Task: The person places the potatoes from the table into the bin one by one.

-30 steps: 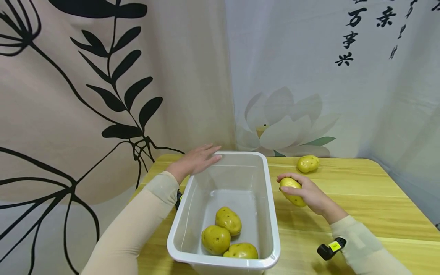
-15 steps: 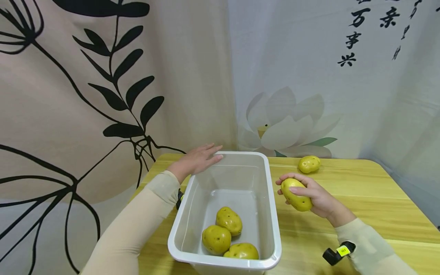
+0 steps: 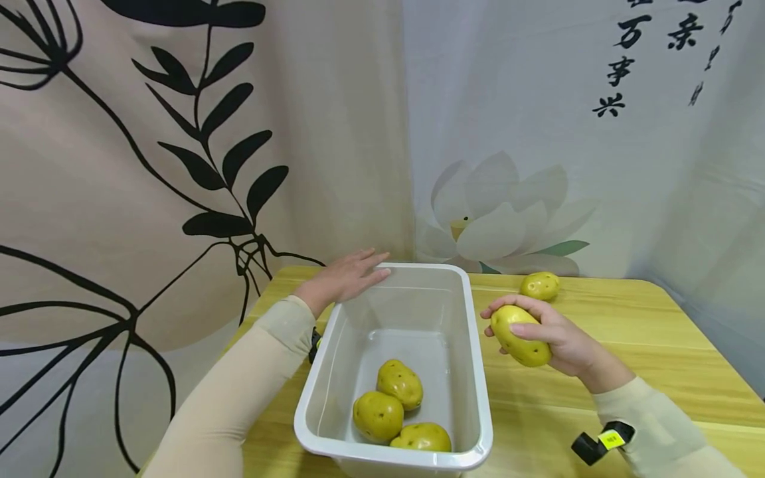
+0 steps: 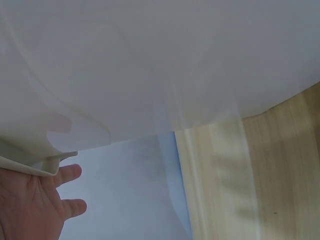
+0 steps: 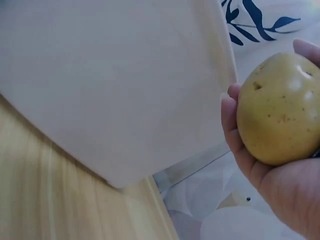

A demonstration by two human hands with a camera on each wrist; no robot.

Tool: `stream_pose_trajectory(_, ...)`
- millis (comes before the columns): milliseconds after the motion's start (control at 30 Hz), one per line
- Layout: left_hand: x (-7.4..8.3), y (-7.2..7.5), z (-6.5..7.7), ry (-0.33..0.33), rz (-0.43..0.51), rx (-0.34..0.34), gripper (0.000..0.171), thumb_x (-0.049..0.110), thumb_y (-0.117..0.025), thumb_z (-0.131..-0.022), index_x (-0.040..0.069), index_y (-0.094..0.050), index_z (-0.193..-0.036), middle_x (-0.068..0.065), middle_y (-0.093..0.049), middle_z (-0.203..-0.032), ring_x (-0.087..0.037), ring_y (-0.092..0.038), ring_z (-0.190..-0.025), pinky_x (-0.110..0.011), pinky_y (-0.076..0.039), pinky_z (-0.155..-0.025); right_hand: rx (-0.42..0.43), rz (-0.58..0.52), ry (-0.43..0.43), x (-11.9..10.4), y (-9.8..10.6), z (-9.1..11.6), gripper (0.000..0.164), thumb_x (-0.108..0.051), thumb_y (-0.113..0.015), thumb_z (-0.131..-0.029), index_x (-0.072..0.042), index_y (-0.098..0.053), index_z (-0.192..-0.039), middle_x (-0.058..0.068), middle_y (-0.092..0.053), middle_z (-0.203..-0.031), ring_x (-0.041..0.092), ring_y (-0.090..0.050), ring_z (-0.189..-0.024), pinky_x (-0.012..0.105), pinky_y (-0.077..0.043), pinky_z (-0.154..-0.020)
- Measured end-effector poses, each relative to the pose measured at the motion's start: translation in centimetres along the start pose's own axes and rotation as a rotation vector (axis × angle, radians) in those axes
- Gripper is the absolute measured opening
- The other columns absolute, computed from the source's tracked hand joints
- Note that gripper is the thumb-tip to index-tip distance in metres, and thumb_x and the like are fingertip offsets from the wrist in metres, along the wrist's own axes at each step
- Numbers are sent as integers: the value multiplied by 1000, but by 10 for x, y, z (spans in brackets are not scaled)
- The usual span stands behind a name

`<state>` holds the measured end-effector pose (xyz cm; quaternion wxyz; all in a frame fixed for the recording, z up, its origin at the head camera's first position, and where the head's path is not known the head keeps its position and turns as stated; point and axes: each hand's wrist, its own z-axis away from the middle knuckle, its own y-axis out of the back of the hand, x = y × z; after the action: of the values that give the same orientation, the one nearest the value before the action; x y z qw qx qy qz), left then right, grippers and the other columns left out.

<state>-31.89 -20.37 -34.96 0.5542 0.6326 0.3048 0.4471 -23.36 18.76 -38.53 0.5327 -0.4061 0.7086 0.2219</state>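
My right hand [image 3: 564,338] grips a yellow potato [image 3: 518,337] above the table, just right of a white plastic bin [image 3: 480,372]. In the right wrist view, curled fingers and thumb hold that potato [image 5: 280,110] beside the bin's outer wall [image 5: 120,90]. My left hand [image 3: 343,279] rests on the bin's far left corner, its fingers straight over the rim. Seen from the left wrist, this hand [image 4: 35,205] touches the rim from outside. Inside the bin, near its front end, lie three potatoes: one behind [image 3: 399,384], one at left [image 3: 378,416] and one in front [image 3: 422,437].
Another potato [image 3: 540,285] sits on the wooden table [image 3: 645,345] near the back edge, beyond my right hand. A printed curtain [image 3: 335,133] hangs directly behind the table. The bin's raised rim stands between the held potato and those inside.
My right hand has shifted slightly right with the potato, which has turned to show more of its side. The left hand still rests on the bin; the view has drifted a little.
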Motion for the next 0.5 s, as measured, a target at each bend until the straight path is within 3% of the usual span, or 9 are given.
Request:
stream_pose_trajectory(367, 0, 1, 1, 3, 2, -3, 69, 70, -20, -94, 34, -23, -153, -2, -14, -160, -30, -12, -146, -55, -14, -114, -32, 130, -46, -20, -16, -19, 43, -5, -61, -90, 2, -47, -131, 18, -49, -131, 36, -56, -113, 44, -53, -85)
stream_pose_trajectory(500, 0, 1, 0, 3, 0, -3, 69, 71, -19, -94, 35, -23, -153, -1, -13, -160, -30, -13, -146, -55, -14, -114, -58, 208, -32, -28, -24, -30, 48, -5, -65, -86, 2, -48, -130, 18, -50, -130, 38, -56, -111, 44, -53, -84)
